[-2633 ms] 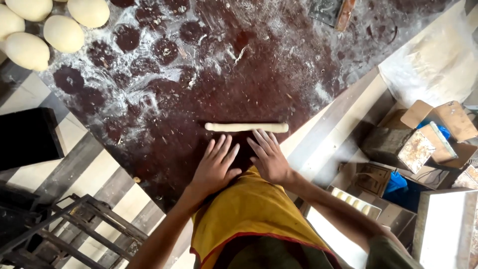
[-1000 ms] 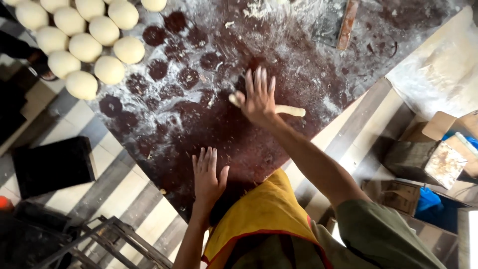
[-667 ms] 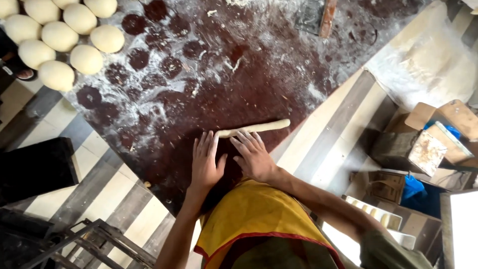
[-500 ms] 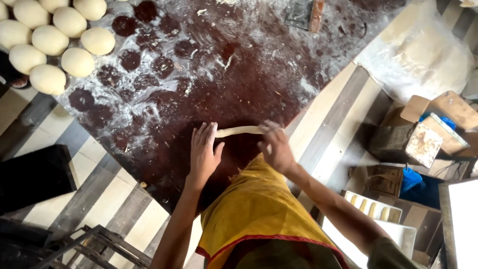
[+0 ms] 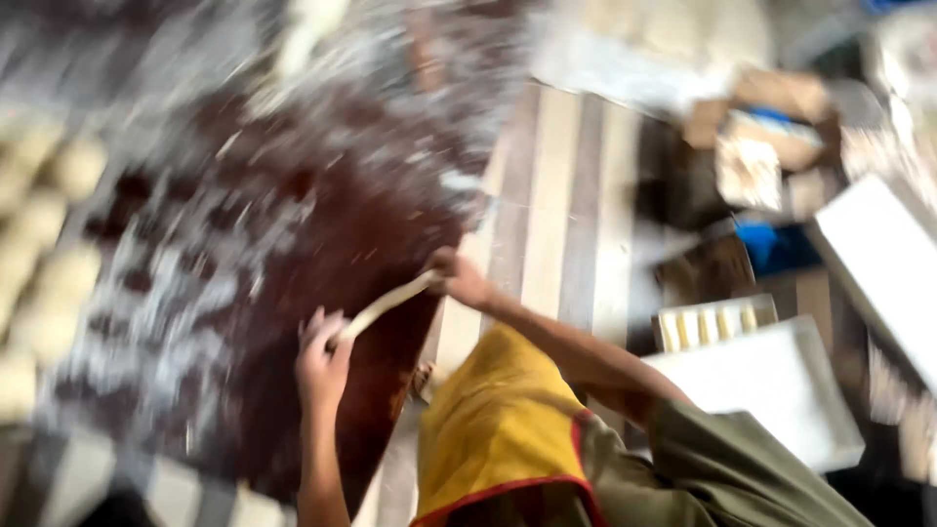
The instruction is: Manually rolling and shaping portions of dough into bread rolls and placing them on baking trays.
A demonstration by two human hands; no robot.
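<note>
Though the whole view was smeared by motion, a dark reddish-brown table (image 5: 322, 244) dusted with white flour filled the left and middle of the scene. Pale round dough balls (image 5: 44, 254) lay in blurred rows along its far-left side, with dark bare circles showing in the flour beside them. Right of the table ran a floor of light and dark stripes (image 5: 566, 195). Farther right stood cardboard boxes (image 5: 771, 117), something blue (image 5: 776, 244), a flat white slab (image 5: 771, 385) and a small tray of pale pieces (image 5: 708, 324).

A thin, pale rope of dough (image 5: 386, 304) was stretched slantwise over the near right part of the table, its left end lower and nearer, its right end higher. It looked smooth and even in thickness, as far as the blur allowed.

The left hand (image 5: 322, 361) held the rope's near-left end, its fingers curled around it. The right hand (image 5: 457, 278) gripped the far-right end, fingers closed on the dough, close to the table's right edge. The rope spanned the gap between the two hands. Whether its middle touched the table could not be told. A yellow apron with a red border (image 5: 498, 429) and an olive sleeve (image 5: 732, 468) filled the near foreground.
</note>
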